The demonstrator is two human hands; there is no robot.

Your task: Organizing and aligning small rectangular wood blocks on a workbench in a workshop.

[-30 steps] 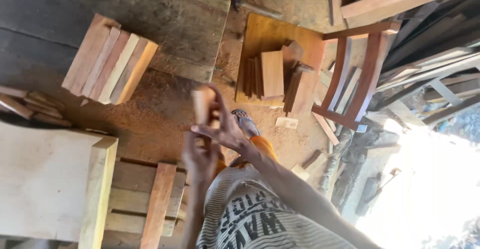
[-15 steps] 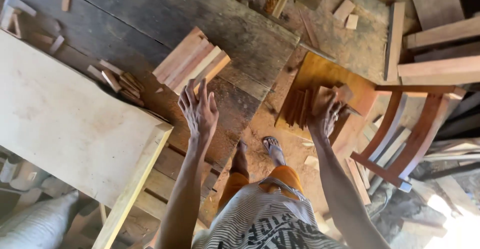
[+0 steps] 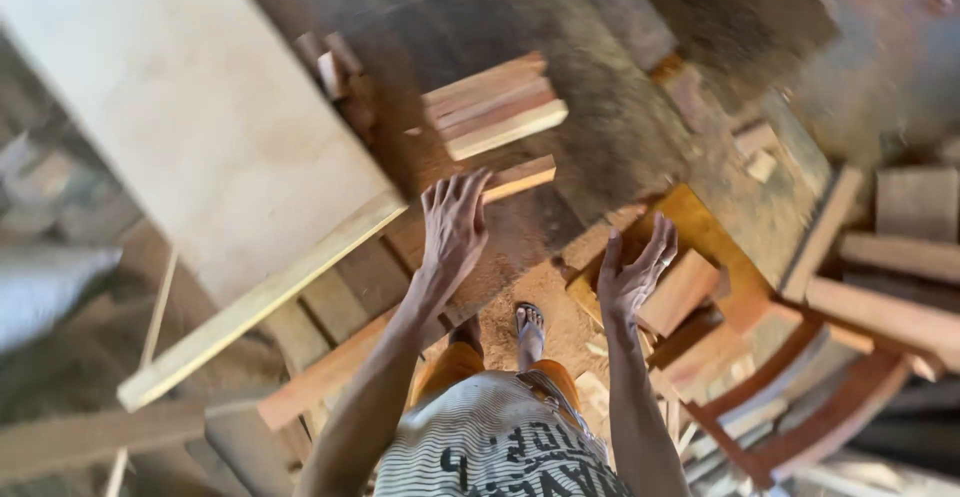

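Hands first: your left hand is spread wide open with nothing in it, reaching toward the middle of the frame, and its fingertips sit just at the near end of a single short wood block lying on the dark, dusty bench top. Whether the fingers actually touch that block is not clear through the motion blur. Just above it in the frame lies a stack of similar wood blocks, side by side and apart from your hand.

Your right hand is also open and empty, fingers splayed, hovering at centre right over an orange board low by the floor, with a reddish block just beside the palm.

Compared with half a second ago, your view has swung: the stack that sat above your left hand then is now close to your fingertips, and the right hand, which was down among the pieces on the orange board, has lifted clear of them. A second ago both hands were together holding a small piece; now neither holds anything.

A pale plywood sheet fills the upper left, a curved chair frame lies at lower right, and your sandalled foot stands on sawdust below.
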